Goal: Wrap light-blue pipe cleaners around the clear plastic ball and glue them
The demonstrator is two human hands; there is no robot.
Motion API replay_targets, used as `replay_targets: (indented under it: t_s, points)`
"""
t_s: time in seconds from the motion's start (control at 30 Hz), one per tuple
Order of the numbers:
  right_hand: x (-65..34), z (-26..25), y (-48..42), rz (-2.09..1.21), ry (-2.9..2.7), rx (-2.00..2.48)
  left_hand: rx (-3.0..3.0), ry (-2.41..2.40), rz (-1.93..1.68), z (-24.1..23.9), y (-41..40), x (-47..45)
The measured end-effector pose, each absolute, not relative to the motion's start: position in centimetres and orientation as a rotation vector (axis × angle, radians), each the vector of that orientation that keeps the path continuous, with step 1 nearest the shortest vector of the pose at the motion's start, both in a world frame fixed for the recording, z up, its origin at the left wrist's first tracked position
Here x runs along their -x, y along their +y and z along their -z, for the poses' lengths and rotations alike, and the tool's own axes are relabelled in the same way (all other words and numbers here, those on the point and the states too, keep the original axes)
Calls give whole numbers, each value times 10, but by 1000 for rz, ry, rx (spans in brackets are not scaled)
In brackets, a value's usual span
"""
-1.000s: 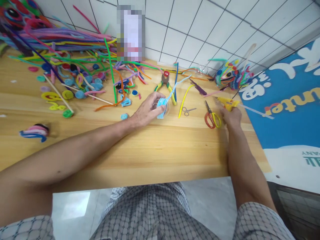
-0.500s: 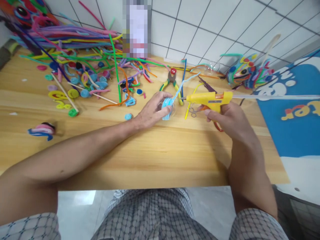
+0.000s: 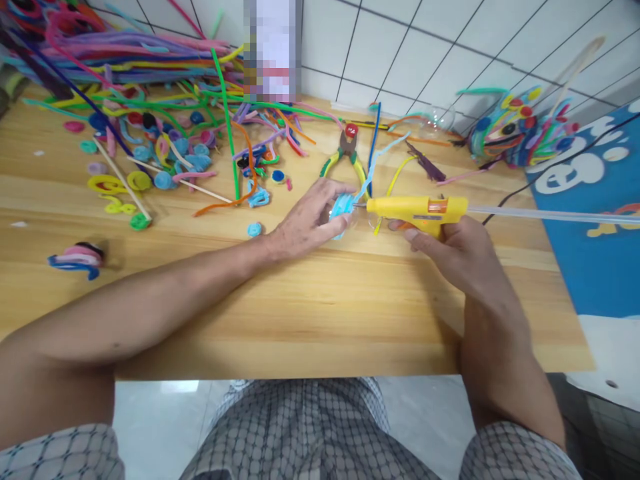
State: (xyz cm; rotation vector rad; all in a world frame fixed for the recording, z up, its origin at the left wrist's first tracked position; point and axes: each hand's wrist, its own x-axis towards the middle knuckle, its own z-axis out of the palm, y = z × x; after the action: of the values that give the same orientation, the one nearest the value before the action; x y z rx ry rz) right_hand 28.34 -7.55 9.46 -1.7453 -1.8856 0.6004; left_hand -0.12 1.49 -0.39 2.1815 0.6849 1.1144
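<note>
your left hand rests on the wooden tabletop and its fingers pinch a small blue fuzzy curl, holding it just above the wood near the middle of the tabletop. a long tail of the same light blue fuzz sticks up and away from the curl toward the wall. your right hand is closed tight around the handle of a yellow glue gun, with one finger under it by the trigger. the gun lies flat and points to the left, and its tip is right at the blue curl (it looks like it touches, but the spot is too small to be sure). a clear glue stick pokes out of the back of the gun, far to the right. just behind your hands lie pliers with yellow and green handles. a little blue coil sits on the wood beside your left wrist. far back on the left is a big messy pile of fuzzy sticks in many colours, with lots of small curls in front of it. at the back right stands a bright fuzzy figure, next to a blue banner. a pink, blue and black bundle lies alone on the left.
</note>
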Motion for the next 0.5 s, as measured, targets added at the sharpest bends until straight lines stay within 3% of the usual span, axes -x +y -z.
replay_targets:
  t_s: [0.5]
  points:
    - [-289, -98, -71, -449, -1931, 1933, -2189, 679, -1129, 7, 16, 2]
